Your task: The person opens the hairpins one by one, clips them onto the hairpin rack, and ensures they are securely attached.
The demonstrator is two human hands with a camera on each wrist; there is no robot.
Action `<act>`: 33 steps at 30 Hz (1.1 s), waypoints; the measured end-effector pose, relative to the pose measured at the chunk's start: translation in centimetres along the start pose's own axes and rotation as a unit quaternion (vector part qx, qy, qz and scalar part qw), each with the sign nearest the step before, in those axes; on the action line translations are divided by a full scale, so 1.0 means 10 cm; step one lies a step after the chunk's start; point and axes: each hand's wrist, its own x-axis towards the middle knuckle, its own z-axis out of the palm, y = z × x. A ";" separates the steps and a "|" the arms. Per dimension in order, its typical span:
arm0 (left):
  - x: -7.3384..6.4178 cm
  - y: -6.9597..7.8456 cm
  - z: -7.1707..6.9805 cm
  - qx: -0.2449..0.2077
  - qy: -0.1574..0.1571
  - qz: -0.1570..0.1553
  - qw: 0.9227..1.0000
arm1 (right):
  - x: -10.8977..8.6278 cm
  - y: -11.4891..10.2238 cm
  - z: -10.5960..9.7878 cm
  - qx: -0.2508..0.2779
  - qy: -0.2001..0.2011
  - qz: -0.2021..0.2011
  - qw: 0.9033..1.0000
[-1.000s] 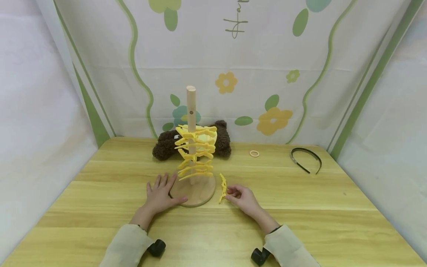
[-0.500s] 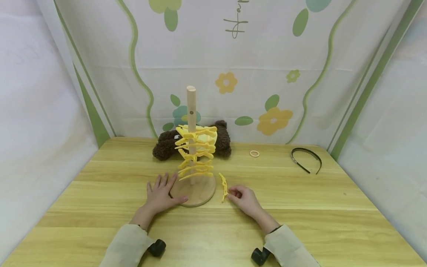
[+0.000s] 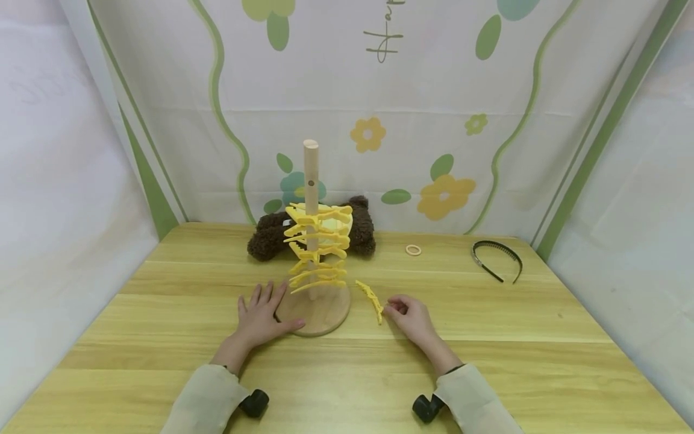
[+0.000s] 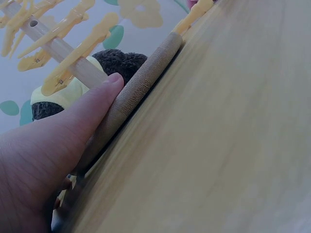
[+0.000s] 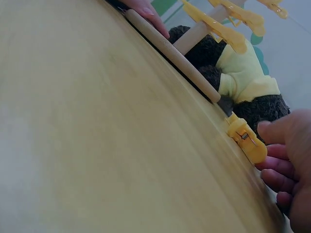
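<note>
A wooden stand has a round base [image 3: 325, 313] and an upright post [image 3: 311, 166], with several yellow hair clips [image 3: 320, 247] clamped on the post, one above another. My left hand [image 3: 260, 319] lies spread at the base's left side. Its thumb [image 4: 99, 99] rests over the base's edge in the left wrist view. Right of the base, one more yellow hair clip [image 3: 370, 299] lies on the table, angled with its near end to the right. My right hand [image 3: 412, 319] pinches that near end. A small spring shows on the clip [image 5: 245, 138] in the right wrist view.
A dark brown plush bear [image 3: 363, 226] in a yellow top lies behind the stand. Towards the back right are a small pale ring [image 3: 414, 250] and a black headband [image 3: 497, 244]. A printed cloth [image 3: 325, 78] hangs behind the wooden table [image 3: 488, 374].
The right hand has moved a little to the right, and the loose clip's near end has swung right with it. The left hand and the stand have stayed put.
</note>
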 end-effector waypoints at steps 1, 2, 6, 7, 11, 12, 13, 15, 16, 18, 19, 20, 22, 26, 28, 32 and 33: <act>0.00 0.00 0.00 -0.001 0.000 0.000 1.000 | 0.00 0.00 0.00 0.003 -0.004 0.005 1.000; 0.00 0.00 0.00 -0.001 0.000 -0.001 1.000 | 0.00 0.00 0.00 0.005 -0.009 0.008 1.000; 0.00 -0.01 0.01 -0.002 0.002 0.000 1.000 | -0.03 -0.03 0.02 -0.046 -0.030 0.018 0.998; 0.00 -0.01 0.01 -0.002 0.002 0.001 1.000 | -0.04 -0.05 0.02 -0.068 -0.031 0.015 0.997; 0.00 -0.01 0.01 -0.003 0.001 0.002 1.000 | -0.05 -0.07 0.03 -0.136 -0.023 0.005 0.990; 0.00 -0.01 0.01 -0.003 0.001 0.002 1.000 | -0.05 -0.06 0.03 -0.142 -0.020 0.004 0.990; 0.00 -0.01 0.01 -0.003 0.001 0.002 1.000 | -0.05 -0.06 0.02 -0.142 -0.016 0.006 0.990; 0.00 -0.01 0.01 -0.002 0.001 0.001 1.000 | -0.05 -0.04 0.00 -0.136 -0.009 0.011 0.991; 0.00 -0.01 0.01 -0.002 0.001 0.001 1.000 | -0.04 -0.03 -0.01 -0.133 -0.006 0.013 0.991; 0.00 -0.01 0.01 -0.002 0.001 0.001 1.000 | -0.04 -0.01 -0.03 -0.125 0.001 0.013 0.992; 0.00 -0.01 0.01 -0.002 0.001 0.002 1.000 | -0.03 0.01 -0.04 -0.118 0.004 0.013 0.993; 0.00 -0.01 0.01 -0.001 0.000 0.002 1.000 | -0.03 0.02 -0.05 -0.112 0.007 0.010 0.994; 0.00 -0.01 0.01 0.001 0.000 0.002 1.000 | -0.02 0.04 -0.07 -0.099 0.010 0.004 0.995; 0.00 -0.01 0.01 0.005 0.001 0.000 1.000 | 0.01 0.07 -0.12 -0.049 0.007 0.003 0.999; 0.00 -0.01 0.01 0.004 0.002 -0.001 1.000 | 0.03 0.08 -0.16 -0.018 -0.001 0.017 1.000; 0.00 0.00 0.00 0.003 0.004 0.002 1.000 | 0.06 0.08 -0.29 0.013 -0.030 0.028 0.999; 0.00 0.00 0.00 0.002 0.004 0.002 1.000 | 0.07 0.07 -0.33 0.014 -0.040 0.028 0.999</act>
